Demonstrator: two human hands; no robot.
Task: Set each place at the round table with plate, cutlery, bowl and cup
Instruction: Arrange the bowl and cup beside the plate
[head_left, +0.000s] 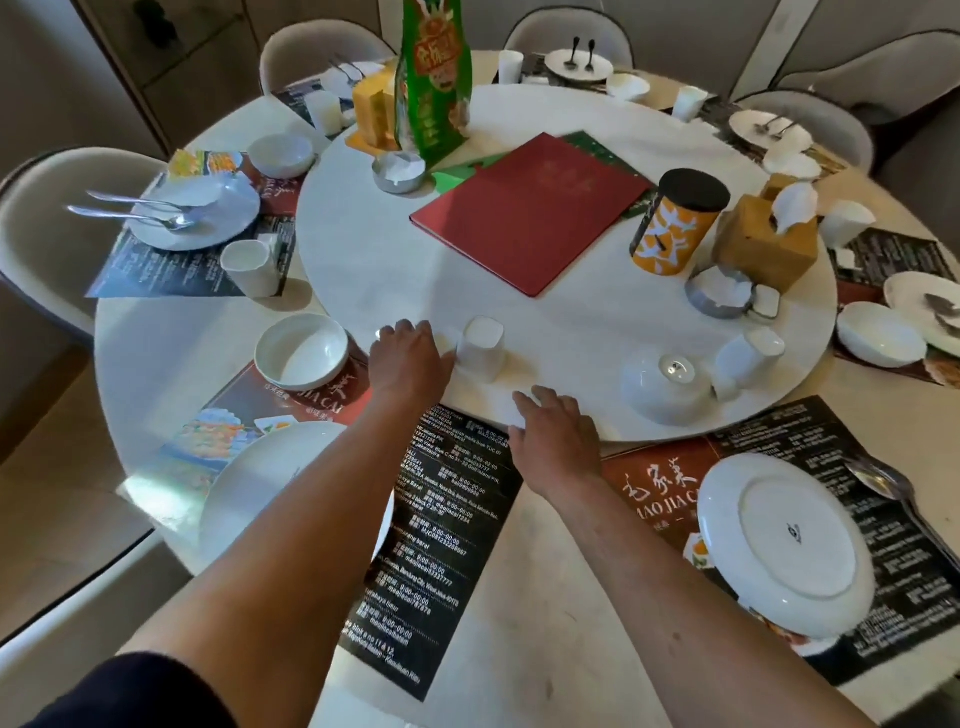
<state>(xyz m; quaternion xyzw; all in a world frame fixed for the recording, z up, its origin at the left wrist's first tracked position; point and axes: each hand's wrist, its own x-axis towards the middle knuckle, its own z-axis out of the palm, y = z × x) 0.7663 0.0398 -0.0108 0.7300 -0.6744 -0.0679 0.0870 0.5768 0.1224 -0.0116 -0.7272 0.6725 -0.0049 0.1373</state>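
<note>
The turntable (566, 322) is plain white, the table (156, 358) around it cream. At its centre lies a red menu (530, 213) over a dark green one (602, 150). At 11 o'clock stands a green bag (436, 78) with red and yellow print, beside a yellow box (371, 106). At 3 o'clock a can (675, 221) is orange with white shapes and a black lid, next to a tan tissue box (763, 244). Cups (480, 348), bowls (301, 351) and plates (784, 545) are all white. Placemats (431, 545) are black with white text and a rust-red band bearing white letters. The sleeve (145, 696) at 7 o'clock is dark navy.
</note>
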